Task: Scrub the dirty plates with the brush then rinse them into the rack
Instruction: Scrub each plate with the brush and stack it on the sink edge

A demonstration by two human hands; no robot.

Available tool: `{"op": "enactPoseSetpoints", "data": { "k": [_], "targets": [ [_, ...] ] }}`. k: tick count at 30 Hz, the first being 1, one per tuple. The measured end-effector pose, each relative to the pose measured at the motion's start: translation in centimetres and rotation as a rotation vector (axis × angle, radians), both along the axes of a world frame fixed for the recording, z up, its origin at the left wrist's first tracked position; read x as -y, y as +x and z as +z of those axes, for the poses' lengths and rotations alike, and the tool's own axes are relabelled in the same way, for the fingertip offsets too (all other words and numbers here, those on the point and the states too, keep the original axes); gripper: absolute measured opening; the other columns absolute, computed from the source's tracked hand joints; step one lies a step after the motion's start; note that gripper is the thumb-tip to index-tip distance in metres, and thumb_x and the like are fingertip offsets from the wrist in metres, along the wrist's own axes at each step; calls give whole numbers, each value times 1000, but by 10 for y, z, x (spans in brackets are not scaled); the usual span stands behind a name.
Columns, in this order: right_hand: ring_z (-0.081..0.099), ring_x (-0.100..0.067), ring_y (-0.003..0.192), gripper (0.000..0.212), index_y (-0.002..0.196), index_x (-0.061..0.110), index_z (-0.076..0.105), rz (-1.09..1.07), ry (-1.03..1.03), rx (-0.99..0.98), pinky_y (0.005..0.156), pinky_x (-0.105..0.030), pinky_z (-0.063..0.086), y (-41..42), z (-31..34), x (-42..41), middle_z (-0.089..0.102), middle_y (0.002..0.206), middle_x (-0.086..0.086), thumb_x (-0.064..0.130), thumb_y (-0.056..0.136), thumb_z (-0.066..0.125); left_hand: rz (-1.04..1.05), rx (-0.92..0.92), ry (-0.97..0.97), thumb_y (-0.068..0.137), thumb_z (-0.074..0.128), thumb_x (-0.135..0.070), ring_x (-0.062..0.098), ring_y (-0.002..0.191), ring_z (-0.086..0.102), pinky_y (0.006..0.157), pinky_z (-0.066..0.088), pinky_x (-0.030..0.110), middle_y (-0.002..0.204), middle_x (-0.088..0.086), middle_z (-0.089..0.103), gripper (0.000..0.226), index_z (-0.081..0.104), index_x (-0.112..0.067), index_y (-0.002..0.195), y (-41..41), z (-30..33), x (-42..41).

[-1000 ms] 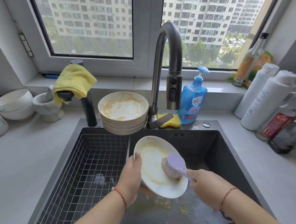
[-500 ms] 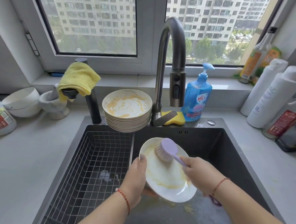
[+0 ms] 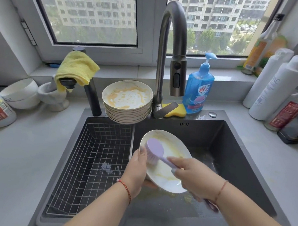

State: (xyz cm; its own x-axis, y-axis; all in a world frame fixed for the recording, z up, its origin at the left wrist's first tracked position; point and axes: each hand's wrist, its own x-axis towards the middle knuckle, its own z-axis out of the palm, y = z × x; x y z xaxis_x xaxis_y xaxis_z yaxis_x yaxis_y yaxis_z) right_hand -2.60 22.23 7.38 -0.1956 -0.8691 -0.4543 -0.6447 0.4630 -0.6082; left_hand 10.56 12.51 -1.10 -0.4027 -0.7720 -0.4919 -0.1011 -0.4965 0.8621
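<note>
Over the dark sink [image 3: 236,139] my left hand [image 3: 136,168] grips the left rim of a white plate [image 3: 173,151] smeared with yellow sauce, tilted toward me. My right hand [image 3: 195,175] holds the handle of a lilac brush [image 3: 154,148], whose head presses on the plate's left part next to my left thumb. A stack of several dirty plates [image 3: 127,100] sits on the sink's back edge, the top one streaked orange. The wire rack [image 3: 92,162] fills the sink's left half and holds no plates.
A grey tap [image 3: 170,51] arches over the sink, with a blue soap bottle [image 3: 199,86] and yellow sponge [image 3: 178,109] beside it. A yellow cloth [image 3: 77,67] hangs on a dark post. Bowls [image 3: 21,92] stand left; bottles [image 3: 282,85] crowd the right counter.
The brush head has moved across the plate, from its lower right to the top and then to its left side. My left hand still holds the plate.
</note>
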Motion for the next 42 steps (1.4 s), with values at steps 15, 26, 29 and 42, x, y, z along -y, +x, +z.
{"op": "enactPoseSetpoints", "data": {
  "k": [15, 26, 29, 42],
  "targets": [
    [37, -5, 31, 37, 125, 32, 55, 185, 281, -59, 36, -19, 37, -26, 0, -46, 43, 57, 6, 19, 95, 37, -52, 123, -415, 92, 29, -60, 17, 114, 59, 99, 49, 45, 114, -10, 63, 40, 54, -36, 111, 10, -4, 3],
    [42, -11, 59, 63, 145, 39, 28, 386, 349, -665, 53, -26, 39, -42, -12, -19, 60, 96, 0, 8, 90, 31, -169, 122, -631, 96, 26, -60, -2, 98, 59, 80, 49, 22, 104, -18, 61, 27, 49, -49, 101, 12, 4, 12],
    [56, -22, 65, 48, 129, 44, 46, 361, 289, -346, 62, -35, 50, -37, -7, -26, 68, 92, 4, 21, 88, 37, -145, 122, -599, 91, 28, -55, -4, 98, 56, 79, 44, 15, 102, -21, 60, 24, 49, -48, 100, 12, 7, 14],
    [43, -11, 53, 51, 134, 54, 37, -34, -174, -163, 50, -24, 35, -17, -19, 9, 56, 66, 6, 21, 96, 39, -82, -87, -111, 87, 38, -66, 23, 117, 65, 104, 47, 54, 123, 0, 70, 62, 56, -28, 132, 4, -15, 6]
  ]
}}
